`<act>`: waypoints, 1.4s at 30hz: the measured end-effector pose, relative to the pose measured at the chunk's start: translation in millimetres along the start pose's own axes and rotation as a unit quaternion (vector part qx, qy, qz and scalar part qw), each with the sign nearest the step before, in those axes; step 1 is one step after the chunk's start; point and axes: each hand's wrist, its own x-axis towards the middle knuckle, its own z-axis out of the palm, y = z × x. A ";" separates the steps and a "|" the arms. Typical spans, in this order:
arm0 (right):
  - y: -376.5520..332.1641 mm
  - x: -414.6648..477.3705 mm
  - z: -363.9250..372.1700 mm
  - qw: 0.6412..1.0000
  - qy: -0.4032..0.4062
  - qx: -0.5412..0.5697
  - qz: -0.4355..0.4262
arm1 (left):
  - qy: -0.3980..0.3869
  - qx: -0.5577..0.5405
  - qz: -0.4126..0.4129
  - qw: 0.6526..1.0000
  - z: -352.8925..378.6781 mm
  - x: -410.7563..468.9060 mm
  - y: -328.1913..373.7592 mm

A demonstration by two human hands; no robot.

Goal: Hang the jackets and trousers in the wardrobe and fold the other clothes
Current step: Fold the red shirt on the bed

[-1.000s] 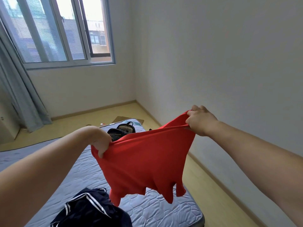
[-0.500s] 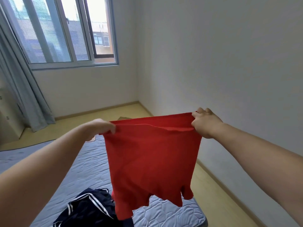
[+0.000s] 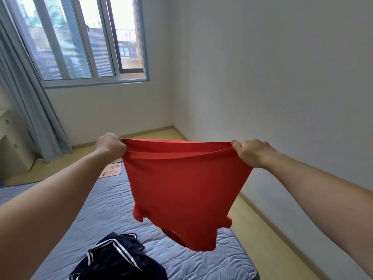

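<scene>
Both arms reach forward over the bed [image 3: 109,209] and hold a red garment [image 3: 181,195] spread out in the air between them. The left hand [image 3: 110,147] is closed in a fist on the garment's upper left corner, with the cloth bunched inside the curled fingers. The right hand [image 3: 252,152] grips the upper right corner the same way, thumb on the near side of the edge. The top edge runs nearly taut from hand to hand, sagging slightly in the middle, and shows two layers of cloth with a gap between them. Below the hands the garment hangs free, narrowing downward, clear of the mattress. A small rounded flap sticks out at each lower side, and a tiny pale mark sits near the bottom edge; it is too small to read.

On the near end of the bed, below the left forearm, lies a crumpled navy garment [image 3: 119,261] with white stripes, well apart from the red one. The mattress is blue-grey and quilted. A pale pink card [image 3: 112,171] with small drawings lies on the bed's far part, just beside the left forearm.

Beyond the bed are a wooden floor [image 3: 262,215], a window [image 3: 80,41] in the far wall, a grey-blue curtain [image 3: 40,118] to its left, and a white cabinet [image 3: 12,150] at the left edge.
</scene>
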 end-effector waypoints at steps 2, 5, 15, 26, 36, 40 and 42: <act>0.7 1.7 -0.3 0.999 0.026 0.007 0.028 | -0.011 -0.029 -0.011 0.999 -1.1 0.2 0.7; -3.3 0.9 -5.3 0.997 -0.013 -0.014 0.069 | -0.041 -0.120 -0.035 0.991 -1.1 -1.1 3.0; -6.1 6.9 8.5 0.979 -0.016 -0.186 0.086 | -0.025 0.010 0.053 0.998 6.5 -9.8 10.6; 3.4 1.0 15.2 0.966 -0.065 -0.244 0.060 | -0.142 -0.041 0.007 0.989 20.9 -14.1 8.7; 25.0 -2.0 28.8 0.917 -0.193 -0.346 0.037 | -0.203 -0.098 -0.035 0.974 28.3 -27.5 20.1; 26.2 0.2 33.4 0.913 -0.166 -0.366 0.077 | -0.233 -0.111 -0.049 0.965 34.6 -33.2 23.7; 26.8 2.3 31.6 0.911 -0.172 -0.363 0.095 | -0.231 -0.126 -0.047 0.964 38.2 -31.2 21.1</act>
